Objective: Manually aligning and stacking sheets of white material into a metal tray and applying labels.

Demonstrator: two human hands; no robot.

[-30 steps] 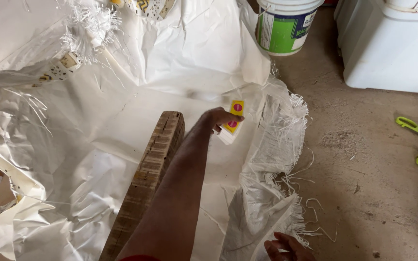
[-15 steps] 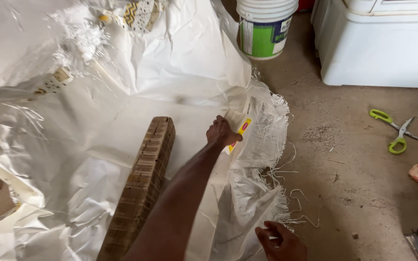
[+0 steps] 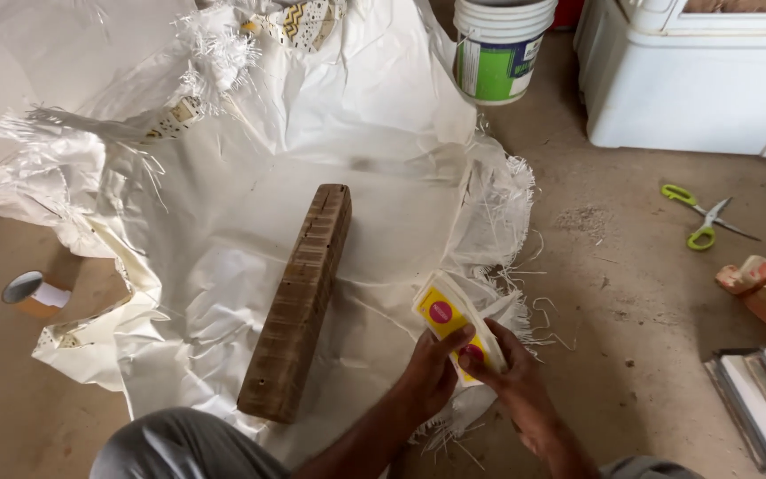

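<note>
Both of my hands hold a small yellow packet [image 3: 450, 325] with pink round marks, low in the head view. My left hand [image 3: 429, 377] grips its lower left side with the thumb across it. My right hand [image 3: 514, 377] clasps its lower right corner. The packet is above the frayed right edge of a white woven plastic sheet [image 3: 223, 231] spread on the floor. A long brown wooden block [image 3: 300, 297] lies on the sheet just left of my hands.
A white and green bucket [image 3: 498, 49] stands at the back, with a white cooler box [image 3: 693, 75] to its right. Green-handled scissors [image 3: 700, 218] lie on the concrete floor at right. Stacked books [image 3: 764, 390] sit at the right edge. A tape roll [image 3: 35, 293] lies at left.
My left hand drew the yellow packet back from the sheet's far side toward me. My right hand came up and took hold of it too. The view shifted left.
</note>
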